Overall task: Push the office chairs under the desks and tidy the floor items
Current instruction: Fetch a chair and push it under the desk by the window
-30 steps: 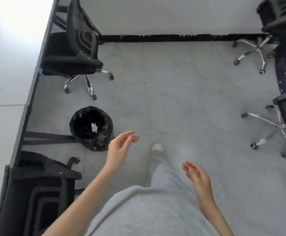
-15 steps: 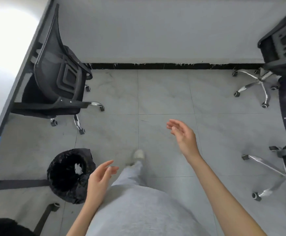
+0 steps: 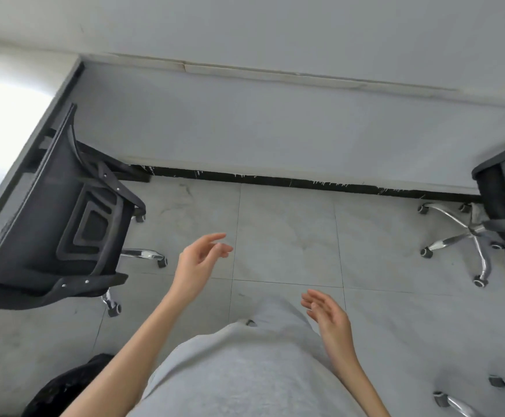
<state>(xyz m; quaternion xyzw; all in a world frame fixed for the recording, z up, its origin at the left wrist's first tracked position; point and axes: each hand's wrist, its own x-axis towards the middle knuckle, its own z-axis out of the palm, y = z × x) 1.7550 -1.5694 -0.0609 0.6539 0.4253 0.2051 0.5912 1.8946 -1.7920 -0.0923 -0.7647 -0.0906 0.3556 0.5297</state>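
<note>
A: Which step is judged to be in hand?

B: An approach, it seems. The black office chair (image 3: 61,224) is seen at the left, its seat tucked partly under the grey table (image 3: 13,188), its back angled out into the aisle. Nothing is held: the left hand (image 3: 198,263) is raised with fingers loosely spread, well apart from the chair, and the right hand (image 3: 329,317) hangs relaxed and empty.

A: What is called for next?

B: The chair back is probably to be reached and pushed straight in.

A: What is poorly shown?

B: The chair (image 3: 497,206) at the right is cut off by the edge, the black bin (image 3: 67,389) is half hidden behind the left forearm, and only castors (image 3: 440,398) of a third chair are seen
</note>
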